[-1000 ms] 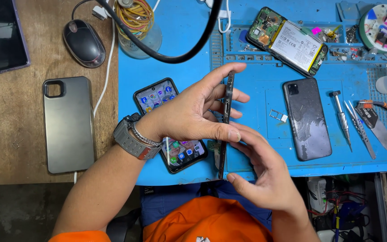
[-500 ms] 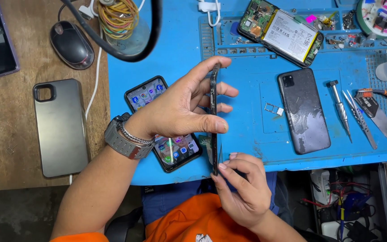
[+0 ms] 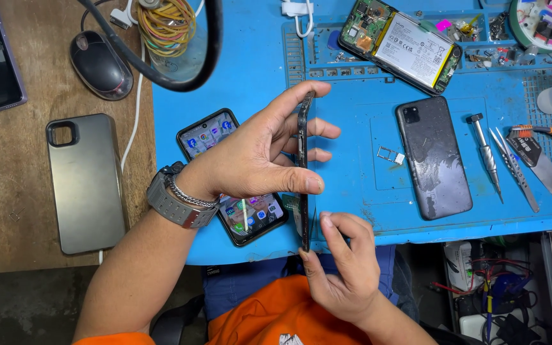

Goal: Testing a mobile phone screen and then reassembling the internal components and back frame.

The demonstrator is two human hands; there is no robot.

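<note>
Still pinching thin dark phone (image 3: 303, 147) edge-up in left hand (image 3: 250, 156); right hand (image 3: 343, 271) fingers (image 3: 328, 229) now pinch its 6 o'clock end.

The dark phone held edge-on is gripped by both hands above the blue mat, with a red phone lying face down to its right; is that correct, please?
Not quite: the head view shows the phone lying face down on the blue mat is dark grey, not red. The left hand and right hand do grip the edge-on phone.
</note>
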